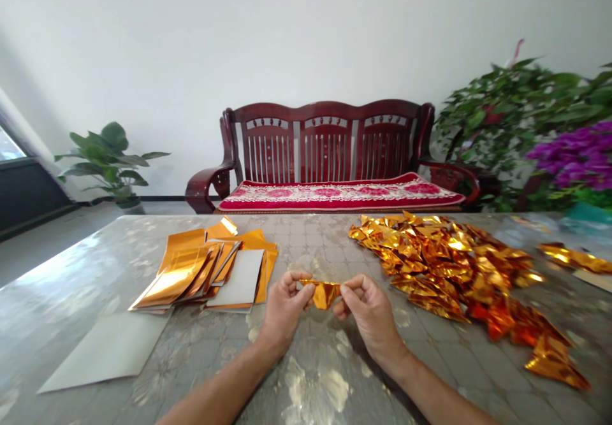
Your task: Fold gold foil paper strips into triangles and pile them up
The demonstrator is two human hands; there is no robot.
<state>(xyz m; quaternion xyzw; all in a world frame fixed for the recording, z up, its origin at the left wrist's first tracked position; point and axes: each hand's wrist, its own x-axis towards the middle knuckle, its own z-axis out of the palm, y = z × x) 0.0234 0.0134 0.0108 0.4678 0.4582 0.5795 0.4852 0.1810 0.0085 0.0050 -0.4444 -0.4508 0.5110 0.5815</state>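
Between my two hands, above the middle of the table, is a small folded piece of gold foil paper (324, 295). My left hand (289, 297) pinches its left end between thumb and fingers. Its right end is pinched by my right hand (362, 299). The upper edge runs straight from hand to hand, and a pointed flap hangs below it. On the left lies a loose stack of gold foil sheets (184, 259), some showing a pale back. A heap of folded gold foil pieces (440, 259) spreads over the right side.
The table (306, 380) has a glossy, flower-patterned cover. A single pale sheet (108, 352) lies at front left. Clear plastic bags (530, 229) sit at the far right. Beyond stand a wooden bench (325, 138), a potted plant (108, 157) and purple flowers (576, 154).
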